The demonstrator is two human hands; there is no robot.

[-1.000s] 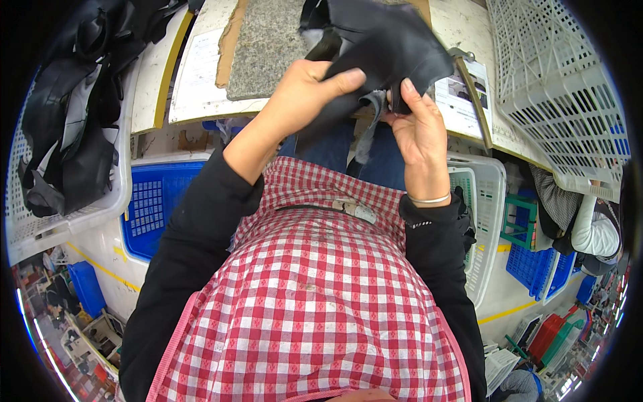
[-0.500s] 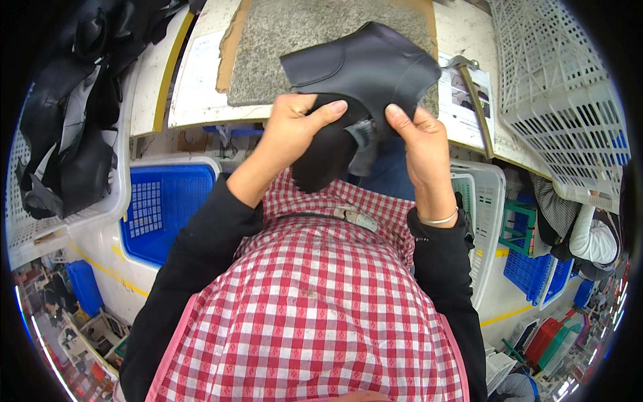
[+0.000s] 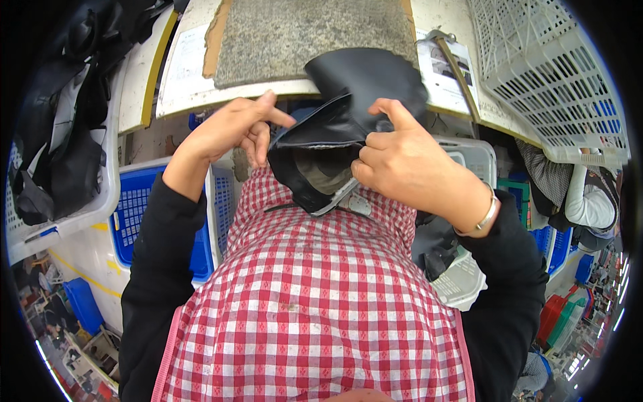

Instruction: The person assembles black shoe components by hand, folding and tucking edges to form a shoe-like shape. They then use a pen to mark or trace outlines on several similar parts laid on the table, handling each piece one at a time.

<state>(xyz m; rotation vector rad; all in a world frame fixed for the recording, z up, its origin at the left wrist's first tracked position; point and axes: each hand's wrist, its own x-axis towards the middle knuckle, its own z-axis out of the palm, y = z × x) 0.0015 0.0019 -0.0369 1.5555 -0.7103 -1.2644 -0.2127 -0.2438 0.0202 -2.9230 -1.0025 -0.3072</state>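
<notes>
One grip confirmed: I record the right hand (image 3: 410, 159) clamped on the curved black leather piece (image 3: 323, 124), partly over the red-checked cloth apron (image 3: 301, 281). Its mouth now turns bodyward — baring the inside. Whether the left hand (image 3: 231, 132) grips, I cannot tell.

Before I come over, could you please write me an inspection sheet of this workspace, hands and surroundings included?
Surface: scuffed white worktop, bearing a speckled grey mat.
Work: black leather-like piece, its opening turned toward the checked apron.
Clutter: hammer on a printed sheet, right.
Hands: right hand grips the piece's right side; left hand by its left edge, contact unclear.
Cables: nothing seen for certain.
Surroundings: left crate, white, with dark pieces; right crate, white; blue basket, lower left; another person, far right.
</notes>
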